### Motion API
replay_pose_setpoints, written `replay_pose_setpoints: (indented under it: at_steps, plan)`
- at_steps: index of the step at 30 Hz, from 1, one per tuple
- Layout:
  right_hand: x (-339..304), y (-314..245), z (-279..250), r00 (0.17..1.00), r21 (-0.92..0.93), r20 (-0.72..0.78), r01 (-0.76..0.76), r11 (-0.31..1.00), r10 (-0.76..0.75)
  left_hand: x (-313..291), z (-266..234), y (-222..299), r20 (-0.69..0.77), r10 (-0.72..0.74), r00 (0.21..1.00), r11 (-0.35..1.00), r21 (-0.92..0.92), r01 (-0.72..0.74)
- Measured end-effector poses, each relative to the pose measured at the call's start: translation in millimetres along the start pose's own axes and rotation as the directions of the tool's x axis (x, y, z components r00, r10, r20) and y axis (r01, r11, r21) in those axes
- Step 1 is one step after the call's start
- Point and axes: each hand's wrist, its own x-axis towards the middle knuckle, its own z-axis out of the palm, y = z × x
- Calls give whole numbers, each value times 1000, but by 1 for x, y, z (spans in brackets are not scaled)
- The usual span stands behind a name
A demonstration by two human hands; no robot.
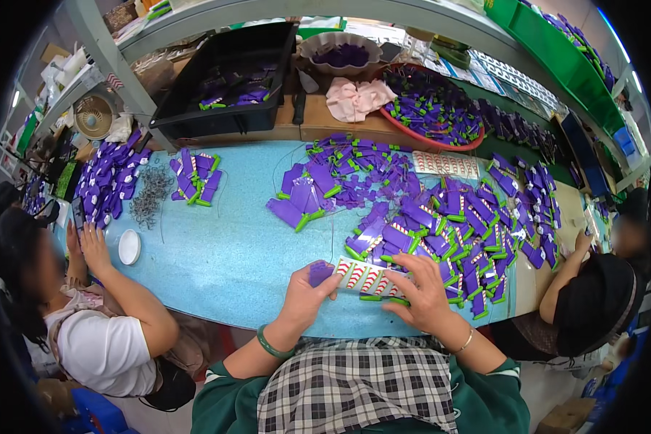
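Here, the left hand (305, 289) pinches a small purple piece (320, 273) while the right hand (421, 295), fingers spread, presses a red-striped sticker sheet (365, 278) onto the blue worktop (224, 260); a black tray (228, 76) and red basin (430, 108) hold purple parts.

A black tray (224, 79) sat at the far edge of my blue table (224, 267), with a red basin (430, 116) of purple pieces to its right and a pink cloth (354, 98) between them. A small white dish (129, 247) lay near a co-worker's hands (90, 246), beside a tangle of wire hooks (150, 194).
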Motion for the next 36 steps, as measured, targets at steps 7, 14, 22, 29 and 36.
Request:
replay_pose_setpoints:
  at_steps: [7, 14, 22, 29, 36]
  plan:
    - [57, -26, 48, 994, 145, -88, -44, 988, 57, -8, 7, 5, -80, 179, 981, 983, 42, -176]
    - [54, -24, 51, 998, 243, 61, 15, 970, -30, -18, -6, 4, -47, 171, 984, 951, 270, -153]
    - [52, -13, 43, 999, 332, 48, -13, 943, -3, -15, 1, 2, 12, 310, 951, 887, 356, -294]
    - [44, 0, 36, 999, 282, -52, 22, 959, -8, -15, 9, 9, -41, 299, 953, 862, 439, -252]
    - [14, 27, -6, 998, 108, 40, -50, 993, 46, -20, 1, 12, -113, 266, 957, 915, 340, -215]
